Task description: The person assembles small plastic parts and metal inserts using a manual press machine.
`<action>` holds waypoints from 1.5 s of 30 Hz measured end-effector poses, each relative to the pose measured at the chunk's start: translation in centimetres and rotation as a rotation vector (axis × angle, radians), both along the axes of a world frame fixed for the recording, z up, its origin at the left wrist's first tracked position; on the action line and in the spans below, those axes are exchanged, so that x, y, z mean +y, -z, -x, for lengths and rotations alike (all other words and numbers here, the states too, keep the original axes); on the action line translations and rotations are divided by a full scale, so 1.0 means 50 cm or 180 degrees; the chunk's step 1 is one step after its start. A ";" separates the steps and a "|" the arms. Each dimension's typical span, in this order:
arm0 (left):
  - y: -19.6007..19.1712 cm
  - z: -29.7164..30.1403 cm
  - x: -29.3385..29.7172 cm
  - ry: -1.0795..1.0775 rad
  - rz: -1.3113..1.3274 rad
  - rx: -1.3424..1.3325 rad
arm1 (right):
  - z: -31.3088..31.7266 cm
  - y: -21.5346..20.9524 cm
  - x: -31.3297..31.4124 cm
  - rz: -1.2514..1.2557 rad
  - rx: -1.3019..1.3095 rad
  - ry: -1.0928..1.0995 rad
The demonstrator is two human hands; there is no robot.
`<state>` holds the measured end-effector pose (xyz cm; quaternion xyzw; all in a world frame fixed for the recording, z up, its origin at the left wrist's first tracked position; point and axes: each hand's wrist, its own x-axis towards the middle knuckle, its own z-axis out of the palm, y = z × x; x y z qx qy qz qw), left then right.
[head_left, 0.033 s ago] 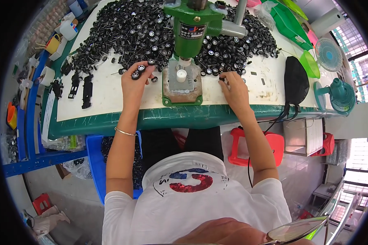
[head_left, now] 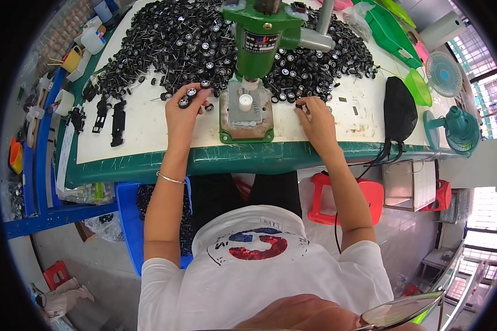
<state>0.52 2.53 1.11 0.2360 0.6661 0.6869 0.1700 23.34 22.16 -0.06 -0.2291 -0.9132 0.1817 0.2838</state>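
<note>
The left hand (head_left: 183, 110) is pinching 2 small wheels (head_left: 186, 97) beside the green press (head_left: 247, 108); the right hand (head_left: 316, 122) is nipping a black part (head_left: 299, 105). Fingers straying beneath the press are risking a crush.

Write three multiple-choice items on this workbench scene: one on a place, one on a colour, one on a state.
1. Where does the green press stand?
A. between the hands
B. on the floor
C. left of both hands

2. What colour is the stool under the table?
A. blue
B. red
C. yellow

3. What is the left hand doing?
A. resting flat and empty
B. holding small black wheels
C. gripping the fan

Answers: 1 A, the press base sits between the left hand and right hand; 2 B, its seat shows red; 3 B, wheels sit in its fingers.
</note>
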 end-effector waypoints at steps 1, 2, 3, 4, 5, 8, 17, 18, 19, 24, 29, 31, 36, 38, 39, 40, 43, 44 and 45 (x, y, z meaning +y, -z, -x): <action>0.006 -0.004 0.000 0.0007 -0.0109 -0.0191 | 0.007 -0.008 -0.001 0.0269 0.0051 -0.0075; 0.011 -0.009 0.000 0.0011 -0.0220 -0.0380 | 0.016 -0.017 -0.006 0.0267 0.0053 -0.0109; 0.012 -0.014 0.002 0.0044 -0.0323 -0.0348 | 0.028 -0.025 -0.014 0.0870 0.0415 -0.0198; 0.013 -0.020 0.003 0.0083 -0.0317 -0.0370 | 0.038 -0.034 -0.026 0.1485 0.0772 -0.0274; 0.014 -0.024 0.004 0.0119 -0.0314 -0.0391 | 0.053 -0.047 -0.037 0.1496 0.0767 -0.0305; 0.007 -0.041 0.008 0.0192 -0.0376 -0.0333 | 0.105 -0.060 -0.053 0.2400 0.0726 -0.0748; -0.003 -0.050 -0.008 0.0338 -0.0363 -0.0419 | 0.145 -0.045 -0.107 0.0688 0.0966 -0.1326; -0.007 -0.050 -0.006 0.0346 -0.0388 -0.0474 | 0.144 -0.039 -0.099 0.0411 0.0954 -0.1318; -0.009 -0.053 -0.005 0.0339 -0.0389 -0.0480 | 0.145 -0.044 -0.101 0.0136 0.0939 -0.1299; -0.023 -0.063 0.006 0.0565 -0.0540 -0.0354 | 0.152 -0.070 -0.109 0.1837 0.0572 -0.0921; -0.042 -0.067 0.022 0.0771 -0.0532 -0.0261 | 0.152 -0.058 -0.086 0.2618 0.0882 -0.1148; -0.047 -0.069 0.027 0.0871 -0.0542 -0.0258 | 0.135 -0.085 -0.071 0.2918 0.1293 -0.0985; -0.044 -0.079 0.046 0.0968 -0.0420 -0.0207 | 0.121 -0.175 0.041 0.3120 0.1966 -0.0717; -0.045 -0.079 0.051 0.0965 -0.0448 -0.0203 | 0.133 -0.230 0.082 0.3179 0.2425 -0.1064; -0.047 -0.080 0.053 0.0936 -0.0453 -0.0278 | 0.147 -0.270 0.092 0.3139 0.2671 -0.1277; -0.049 -0.082 0.055 0.0905 -0.0456 -0.0353 | 0.154 -0.311 0.101 0.3102 0.2600 -0.1455; -0.071 -0.087 0.060 0.0851 -0.0371 -0.0268 | 0.194 -0.428 0.102 0.2997 0.2486 -0.1592; -0.069 -0.083 0.056 0.0820 -0.0357 -0.0267 | 0.212 -0.461 0.096 0.2946 0.2456 -0.1537; -0.067 -0.079 0.055 0.0817 -0.0291 -0.0157 | 0.233 -0.499 0.077 0.2965 0.2448 -0.1538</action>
